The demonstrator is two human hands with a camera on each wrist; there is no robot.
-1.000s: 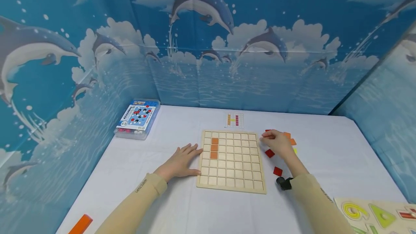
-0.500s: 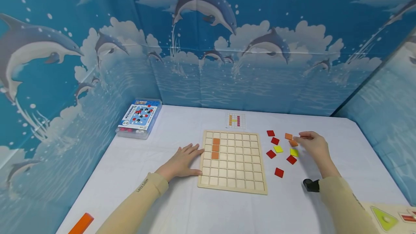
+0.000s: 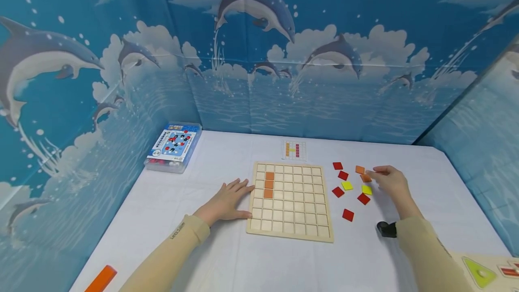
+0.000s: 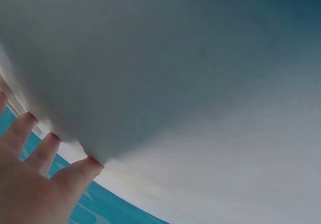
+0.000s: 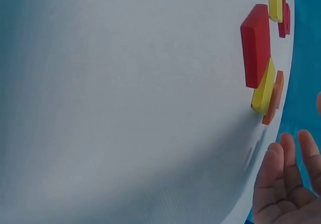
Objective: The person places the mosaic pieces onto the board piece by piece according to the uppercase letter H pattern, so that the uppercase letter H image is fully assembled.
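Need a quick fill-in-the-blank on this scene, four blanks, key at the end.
1. The wooden board holds ____ orange tiles.
2. Right of the board lie ____ yellow tiles.
3. The left hand is at the board's ____ edge.
4. The right hand is nearest a loose ____ tile.

Missing words: three; two; left; orange.

Even light, soft shadows, dim wrist views

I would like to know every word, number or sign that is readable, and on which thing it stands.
Left sleeve: "Let's", then a word too blurred to be sure.
Right sleeve: dark print, too slanted to read.
Plastic box: label lettering, too small to read.
Wooden puzzle board: red bars, cut off, perhaps a sign.
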